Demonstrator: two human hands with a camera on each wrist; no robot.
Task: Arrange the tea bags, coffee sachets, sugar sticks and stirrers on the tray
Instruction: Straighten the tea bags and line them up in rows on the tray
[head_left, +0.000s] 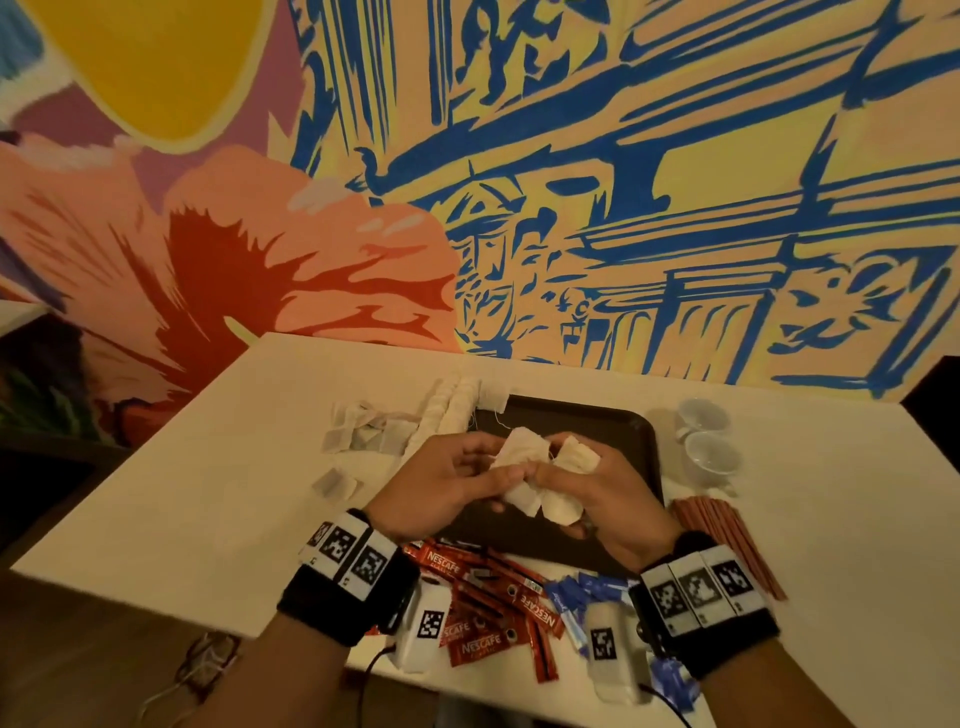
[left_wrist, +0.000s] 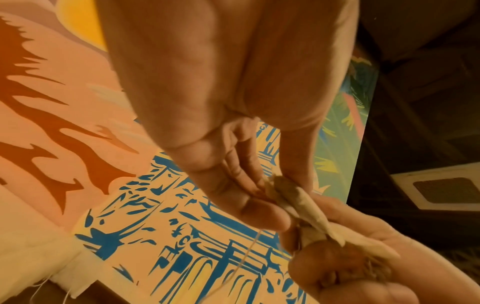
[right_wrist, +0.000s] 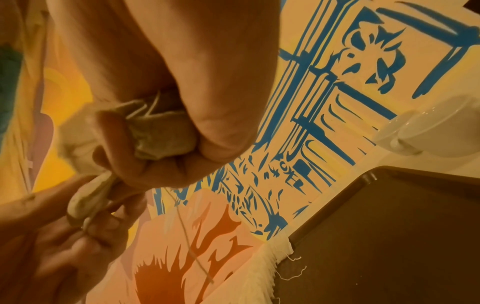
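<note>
Both hands are raised over the dark brown tray (head_left: 631, 434) with a tangled bunch of pale tea bags (head_left: 524, 453) between them. My left hand (head_left: 493, 470) pinches one tea bag (left_wrist: 293, 203) between thumb and fingers. My right hand (head_left: 553, 470) is closed round more tea bags (right_wrist: 161, 135), and a thin string (right_wrist: 189, 242) hangs below them. More tea bags (head_left: 363, 431) lie on the table left of the tray. Red coffee sachets (head_left: 498, 597) and blue sugar sticks (head_left: 587, 590) are heaped by the near edge. Reddish stirrers (head_left: 727, 540) lie to the right.
Two white cups (head_left: 706, 441) stand right of the tray. A rolled pale cloth (head_left: 447, 410) with frayed threads lies at the tray's far left corner. One loose tea bag (head_left: 335, 483) lies apart on the left. A painted wall rises directly behind the white table (head_left: 208, 493).
</note>
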